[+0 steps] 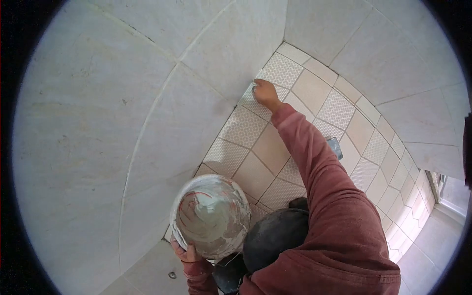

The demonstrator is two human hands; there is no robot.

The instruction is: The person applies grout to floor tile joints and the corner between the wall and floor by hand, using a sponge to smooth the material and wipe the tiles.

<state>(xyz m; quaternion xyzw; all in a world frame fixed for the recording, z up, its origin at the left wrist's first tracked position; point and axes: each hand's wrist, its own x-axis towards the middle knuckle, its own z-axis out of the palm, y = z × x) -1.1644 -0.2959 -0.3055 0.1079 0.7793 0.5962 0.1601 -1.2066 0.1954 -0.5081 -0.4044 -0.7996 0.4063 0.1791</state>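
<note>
White-smeared bucket (242,216), left grip (187,251) partly hidden

My maroon-sleeved right arm (319,152) is extended forward, bare right fingers (259,83) curled; my bare left fingers (178,250) grip, low.

Grey marble-look wall tiles (88,123) border a beige-and-white patterned tile floor (268,147), with bright light (400,228) lower right.

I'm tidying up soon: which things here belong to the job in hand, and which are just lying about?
In the job, it seems:
smeared bucket, held by the left hand
floor tiles, right hand at their edge

Apparently lying about:
grey-blue block on the tiles, possibly a tool
small round object, unidentifiable
</note>
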